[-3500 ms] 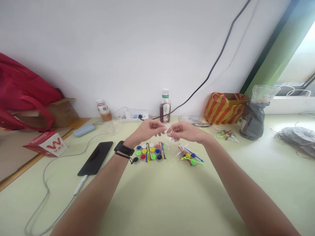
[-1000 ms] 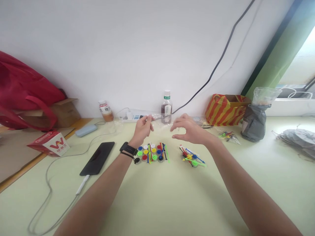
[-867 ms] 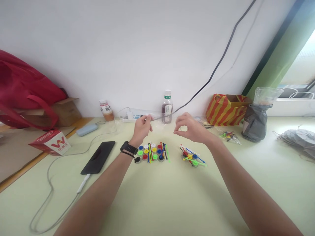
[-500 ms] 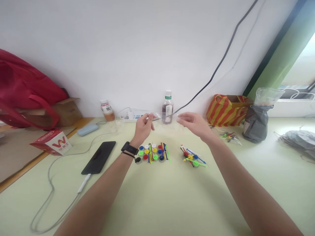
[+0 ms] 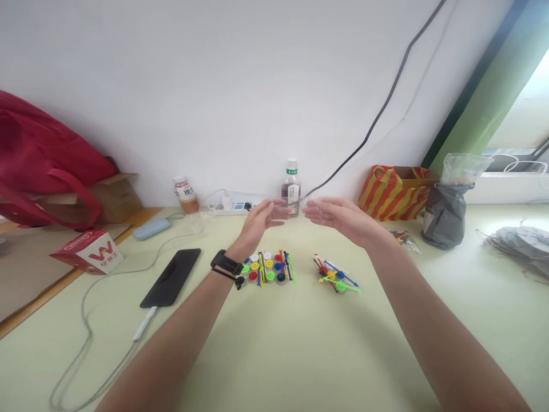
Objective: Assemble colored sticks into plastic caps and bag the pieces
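Above the table (image 5: 291, 349), the left hand (image 5: 266, 216) and right hand (image 5: 337, 216) face each other, fingers extended; one film (image 5: 295, 202), clear and faint, shows between them, though I cannot tell whether either grips it. Nearer lie twelve coloured discs (image 5: 269, 264), then four piled ones (image 5: 330, 275) rightward, with tangled arrows (image 5: 349, 278).

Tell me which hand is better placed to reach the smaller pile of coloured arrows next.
Probably the right hand: it is nearer the smaller pile, while the left hand is nearer the larger disc group.
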Available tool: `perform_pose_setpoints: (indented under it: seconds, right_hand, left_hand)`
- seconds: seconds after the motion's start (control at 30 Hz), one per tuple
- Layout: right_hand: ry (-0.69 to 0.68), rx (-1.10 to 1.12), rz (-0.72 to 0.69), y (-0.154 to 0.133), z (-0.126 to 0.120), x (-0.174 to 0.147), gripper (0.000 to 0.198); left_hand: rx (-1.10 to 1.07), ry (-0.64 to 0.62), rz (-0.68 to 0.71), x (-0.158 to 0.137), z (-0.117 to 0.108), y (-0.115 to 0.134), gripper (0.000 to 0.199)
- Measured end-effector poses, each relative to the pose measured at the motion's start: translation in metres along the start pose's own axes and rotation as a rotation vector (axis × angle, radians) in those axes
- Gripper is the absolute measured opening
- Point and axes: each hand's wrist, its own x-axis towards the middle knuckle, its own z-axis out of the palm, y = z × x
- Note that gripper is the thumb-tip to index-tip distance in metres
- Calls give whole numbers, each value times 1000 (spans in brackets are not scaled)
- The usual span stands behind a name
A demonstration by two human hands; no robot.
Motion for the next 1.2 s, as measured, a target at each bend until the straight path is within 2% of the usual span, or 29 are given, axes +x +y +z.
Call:
perform_pose_setpoints:
  seconds: [0.2, 0.37, 0.5, 0.57, 0.67, 0.8, 0.87, 0.93, 1.0, 1.1, 1.2]
  right_hand:
    - [-331, 39, 70, -8, 6, -9, 63]
    - [-594, 70, 86, -6, 5, -11, 77]
    - [-722, 141, 121, 0, 3, -11, 89]
    - [-721, 153, 134, 2, 2, -11, 91]
    - [-645, 184, 154, 6, 0, -9, 89]
    - [-510, 291, 185, 13, -2, -1, 87]
    - [-444, 341, 206, 18, 0, 3, 87]
    - [-406, 395, 239, 21, 4, 5, 87]
    - [-400, 452, 273, 23, 11, 6, 86]
    - [-409, 497, 316, 25, 22, 7, 81]
    - [-412, 475, 319, 24, 27, 7, 79]
  left_hand:
    - [-168, -172, -65, -7, 11, 9, 33]
    - [-228, -443, -163, -12, 9, 8, 54]
    - [-273, -562, -202, -13, 4, 10, 75]
    - [-242, -532, -200, -11, 2, 13, 80]
    - [-103, -324, -92, -6, 0, 16, 77]
    - [294, 38, 233, -6, 2, 16, 57]
    - [560, 103, 415, -11, 8, 17, 54]
    - [798, 52, 572, -18, 18, 18, 65]
    - [974, -90, 668, -23, 28, 18, 81]
    - [1158, -251, 708, -29, 41, 15, 102]
    - [1275, -273, 678, -30, 44, 10, 100]
